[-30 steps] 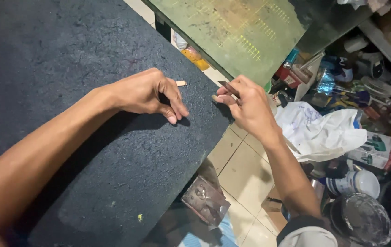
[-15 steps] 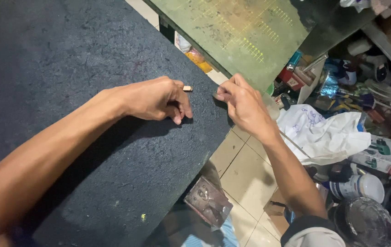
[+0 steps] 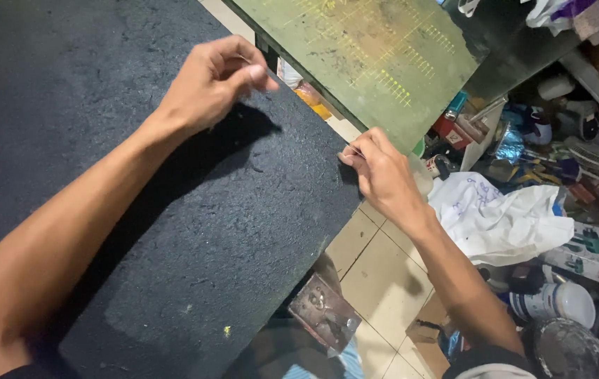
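Head view: rough black board (image 3: 194, 231), right hand (image 3: 378, 172) pinching its edge, left hand (image 3: 212, 81) loosely curled above.

Below the fingers, a pale tiled floor (image 3: 373, 263) shows past the edge of the dark, rough worktop (image 3: 194, 231). Beyond them leans a worn green board (image 3: 369, 52). To their right, a crumpled white cloth (image 3: 503, 217), cans and bottles crowd a dim shelf (image 3: 597, 81).
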